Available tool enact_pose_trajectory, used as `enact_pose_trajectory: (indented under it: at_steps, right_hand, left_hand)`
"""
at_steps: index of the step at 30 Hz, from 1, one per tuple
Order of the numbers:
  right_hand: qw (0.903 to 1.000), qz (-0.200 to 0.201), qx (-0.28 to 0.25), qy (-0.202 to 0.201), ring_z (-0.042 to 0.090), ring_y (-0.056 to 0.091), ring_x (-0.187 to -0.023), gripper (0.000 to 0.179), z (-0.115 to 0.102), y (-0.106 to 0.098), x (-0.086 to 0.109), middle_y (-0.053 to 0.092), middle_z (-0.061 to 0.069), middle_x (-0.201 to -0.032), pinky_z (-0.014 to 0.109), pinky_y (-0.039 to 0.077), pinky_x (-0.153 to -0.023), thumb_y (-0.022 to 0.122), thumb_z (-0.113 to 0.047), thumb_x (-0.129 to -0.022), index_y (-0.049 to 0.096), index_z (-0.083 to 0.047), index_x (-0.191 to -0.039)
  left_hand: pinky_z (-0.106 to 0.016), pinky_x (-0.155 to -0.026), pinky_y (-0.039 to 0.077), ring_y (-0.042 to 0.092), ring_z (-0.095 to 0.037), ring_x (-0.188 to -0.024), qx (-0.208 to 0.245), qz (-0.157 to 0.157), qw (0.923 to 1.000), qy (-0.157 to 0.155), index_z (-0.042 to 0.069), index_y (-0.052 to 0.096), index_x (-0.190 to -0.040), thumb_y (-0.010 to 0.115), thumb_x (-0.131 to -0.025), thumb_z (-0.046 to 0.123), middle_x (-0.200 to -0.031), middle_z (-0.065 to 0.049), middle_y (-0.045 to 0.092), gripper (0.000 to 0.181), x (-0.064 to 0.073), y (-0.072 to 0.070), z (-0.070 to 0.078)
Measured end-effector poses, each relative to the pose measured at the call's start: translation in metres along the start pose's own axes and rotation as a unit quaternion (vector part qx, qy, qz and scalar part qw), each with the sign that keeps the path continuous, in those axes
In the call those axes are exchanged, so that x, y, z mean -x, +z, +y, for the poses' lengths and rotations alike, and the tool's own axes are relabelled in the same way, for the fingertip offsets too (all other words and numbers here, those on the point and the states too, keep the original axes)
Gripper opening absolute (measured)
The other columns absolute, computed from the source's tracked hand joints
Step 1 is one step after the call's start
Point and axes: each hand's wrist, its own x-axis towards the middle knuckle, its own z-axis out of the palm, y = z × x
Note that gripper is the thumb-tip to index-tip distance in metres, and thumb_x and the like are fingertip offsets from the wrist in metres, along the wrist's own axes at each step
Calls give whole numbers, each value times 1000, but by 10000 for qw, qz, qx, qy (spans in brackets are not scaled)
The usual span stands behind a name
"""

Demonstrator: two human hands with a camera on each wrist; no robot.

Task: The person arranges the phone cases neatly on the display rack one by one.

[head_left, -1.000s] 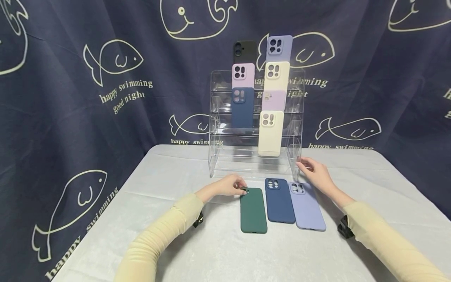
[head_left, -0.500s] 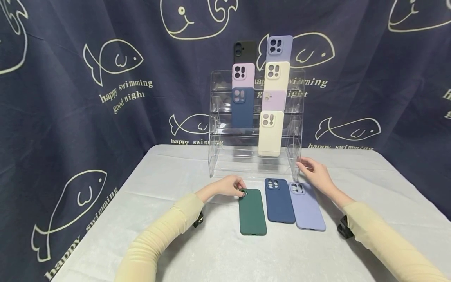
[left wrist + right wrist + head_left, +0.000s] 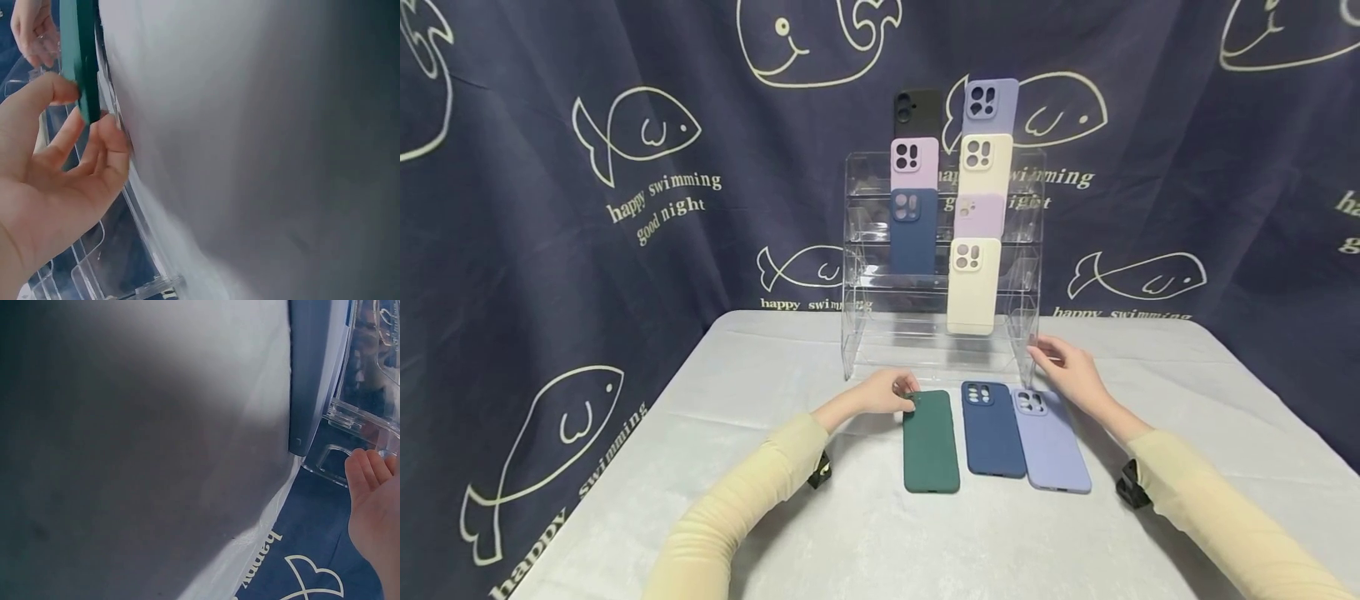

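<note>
My left hand point(image 3: 883, 392) pinches the upper left corner of a dark green phone case point(image 3: 931, 446) between thumb and fingers. In the left wrist view the green case point(image 3: 80, 56) shows edge-on, thumb on one side. To its right on the table lie a navy phone case point(image 3: 995, 437) and a lavender phone case point(image 3: 1054, 450), side by side. My right hand point(image 3: 1071, 371) rests at the lower right side of a clear tiered display rack point(image 3: 895, 350). In the right wrist view the right fingers point(image 3: 367, 467) reach out fairly straight against the rack; the thumb is hidden there.
Phone cases stand in two columns on the rack: black point(image 3: 925, 121), pink point(image 3: 925, 171) and blue point(image 3: 913, 246) ones left, a lavender one point(image 3: 1003, 108), cream ones and a pale pink one point(image 3: 988, 217) right. Behind the white-covered table point(image 3: 850, 533) hangs a navy fish-print curtain point(image 3: 535, 275).
The green phone case in my left hand first shifts slightly toward me, then away and to the left. My right hand stays at the rack. The head view shifts slightly.
</note>
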Motion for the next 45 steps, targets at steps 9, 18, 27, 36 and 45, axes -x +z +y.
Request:
enact_pose_trajectory:
  at_steps: [9,18,27,36,45]
  right_hand:
    - [10000,-58,-5,79,41,61,-103,42,0,1,1,62,28,-114,47,49,-88,55,-25,-95,55,8,-121]
    - [10000,-45,16,51,41,61,-103,42,4,0,0,63,28,-113,46,49,-88,54,-26,-96,56,7,-121]
    - [10000,-1,25,57,41,61,-103,41,1,0,0,62,27,-114,46,49,-88,55,-26,-95,56,7,-120]
    - [10000,-38,-27,50,42,61,-102,40,-1,0,-1,63,28,-112,47,49,-88,54,-24,-96,56,8,-120]
    - [10000,-22,54,-15,42,63,-99,38,-1,1,-2,63,28,-111,46,50,-86,55,-22,-95,57,7,-120]
  left_hand:
    - [-20,-59,52,60,-11,-70,556,444,9974,67,5,62,-105,65,-80,7,-95,-11,63,25,1,-6,3]
    - [-20,-56,53,59,-10,-66,801,1237,9888,225,2,63,-107,67,-78,3,-102,-15,61,30,7,-16,14]
    - [-17,-62,53,59,-16,-72,433,2022,9757,719,1,65,-107,66,-76,-2,-99,-13,62,31,17,-29,24]
    - [-16,-62,55,58,-14,-67,201,2582,9609,982,2,67,-108,64,-77,-4,-102,-13,58,32,22,-54,33]
    - [-17,-64,55,61,-19,-70,41,3041,9472,1013,2,67,-109,64,-78,-4,-100,-14,57,32,20,-83,40]
